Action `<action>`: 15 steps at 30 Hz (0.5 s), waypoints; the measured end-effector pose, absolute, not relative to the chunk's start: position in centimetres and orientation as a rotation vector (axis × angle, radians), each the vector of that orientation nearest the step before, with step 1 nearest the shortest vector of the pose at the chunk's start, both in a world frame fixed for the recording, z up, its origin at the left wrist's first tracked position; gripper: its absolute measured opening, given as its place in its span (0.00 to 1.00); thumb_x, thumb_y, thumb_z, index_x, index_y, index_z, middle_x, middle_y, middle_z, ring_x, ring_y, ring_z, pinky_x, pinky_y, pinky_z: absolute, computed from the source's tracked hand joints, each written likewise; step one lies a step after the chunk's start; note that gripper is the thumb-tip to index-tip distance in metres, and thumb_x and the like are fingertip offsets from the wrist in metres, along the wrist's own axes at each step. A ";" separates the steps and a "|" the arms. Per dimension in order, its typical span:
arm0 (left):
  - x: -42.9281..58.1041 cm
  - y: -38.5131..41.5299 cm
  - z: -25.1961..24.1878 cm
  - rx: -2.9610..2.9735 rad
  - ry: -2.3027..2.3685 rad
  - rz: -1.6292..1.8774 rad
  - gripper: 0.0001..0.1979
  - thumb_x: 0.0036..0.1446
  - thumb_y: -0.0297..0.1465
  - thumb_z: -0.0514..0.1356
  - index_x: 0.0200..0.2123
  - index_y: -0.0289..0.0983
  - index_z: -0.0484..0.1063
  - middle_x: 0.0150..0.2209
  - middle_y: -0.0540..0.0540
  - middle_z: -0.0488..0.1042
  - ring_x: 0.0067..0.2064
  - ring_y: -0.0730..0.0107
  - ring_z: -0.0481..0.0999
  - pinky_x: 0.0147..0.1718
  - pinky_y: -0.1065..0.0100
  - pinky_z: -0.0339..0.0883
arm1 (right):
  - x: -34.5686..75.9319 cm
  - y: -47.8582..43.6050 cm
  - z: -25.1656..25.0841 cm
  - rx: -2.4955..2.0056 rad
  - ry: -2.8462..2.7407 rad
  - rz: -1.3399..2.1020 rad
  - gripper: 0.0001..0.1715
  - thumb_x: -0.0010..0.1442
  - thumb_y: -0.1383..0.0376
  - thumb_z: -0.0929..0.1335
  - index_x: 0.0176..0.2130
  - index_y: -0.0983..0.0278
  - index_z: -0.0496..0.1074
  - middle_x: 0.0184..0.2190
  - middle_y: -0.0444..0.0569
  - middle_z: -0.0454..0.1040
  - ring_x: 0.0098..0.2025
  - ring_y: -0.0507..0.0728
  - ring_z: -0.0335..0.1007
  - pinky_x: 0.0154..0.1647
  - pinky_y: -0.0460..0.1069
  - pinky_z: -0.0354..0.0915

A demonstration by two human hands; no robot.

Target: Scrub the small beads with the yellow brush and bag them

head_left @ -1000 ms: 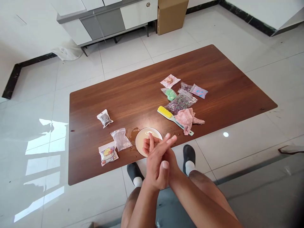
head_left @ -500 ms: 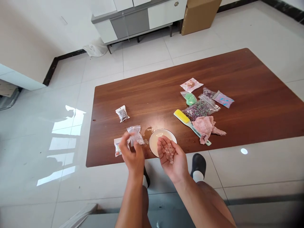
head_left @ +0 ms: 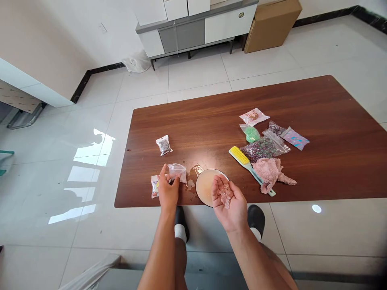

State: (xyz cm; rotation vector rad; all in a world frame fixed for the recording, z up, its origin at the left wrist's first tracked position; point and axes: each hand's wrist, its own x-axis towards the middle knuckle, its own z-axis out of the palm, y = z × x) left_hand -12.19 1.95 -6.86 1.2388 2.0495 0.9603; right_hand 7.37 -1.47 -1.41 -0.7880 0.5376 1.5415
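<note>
My right hand (head_left: 231, 209) is cupped palm up at the table's front edge, holding a small heap of clear, pinkish water beads (head_left: 225, 195). Under and beside its fingers lies a round plate (head_left: 205, 187) with a dark rim and pale liquid. My left hand (head_left: 168, 192) is at a clear zip bag (head_left: 178, 170), thumb and forefinger apart; whether they touch the bag I cannot tell. A printed white packet (head_left: 155, 187) is partly hidden behind that hand.
On the brown table (head_left: 205, 121) are a small grey-filled packet (head_left: 164, 145), a yellow-bristled brush (head_left: 240, 156), a pink cloth (head_left: 269, 173), a bag of dark beads (head_left: 264, 147) and a green bag (head_left: 251, 133). Spilled water (head_left: 191, 184) lies by the plate.
My left hand has lowered its fingers to the zip bag. The cupped right hand still holds the beads, now at the plate's right side. The whole view has shifted.
</note>
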 end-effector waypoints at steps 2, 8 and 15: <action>-12.4 1.7 -6.6 1.066 1.931 1.125 0.34 0.61 0.44 0.65 0.66 0.39 0.61 0.43 0.43 0.83 0.50 0.59 0.82 0.64 0.51 0.63 | 7.5 -1.4 -1.3 -0.786 0.547 1.533 0.21 0.69 0.69 0.60 0.41 0.69 0.81 0.36 0.54 0.86 0.38 0.53 0.85 0.41 0.46 0.81; -11.0 0.3 -4.8 0.774 1.557 1.463 0.25 0.63 0.42 0.62 0.61 0.43 0.68 0.53 0.44 0.76 0.55 0.66 0.77 0.59 0.62 0.70 | 8.6 -1.1 -1.8 -0.774 0.509 1.425 0.20 0.69 0.69 0.60 0.42 0.70 0.80 0.37 0.56 0.85 0.40 0.53 0.85 0.43 0.46 0.80; -9.1 -1.4 -2.4 0.673 1.202 1.290 0.31 0.62 0.47 0.61 0.66 0.50 0.63 0.58 0.45 0.70 0.51 0.64 0.76 0.51 0.56 0.78 | 9.1 -1.2 -2.3 -0.789 0.433 1.360 0.16 0.66 0.69 0.62 0.44 0.67 0.79 0.39 0.53 0.85 0.45 0.52 0.84 0.48 0.46 0.79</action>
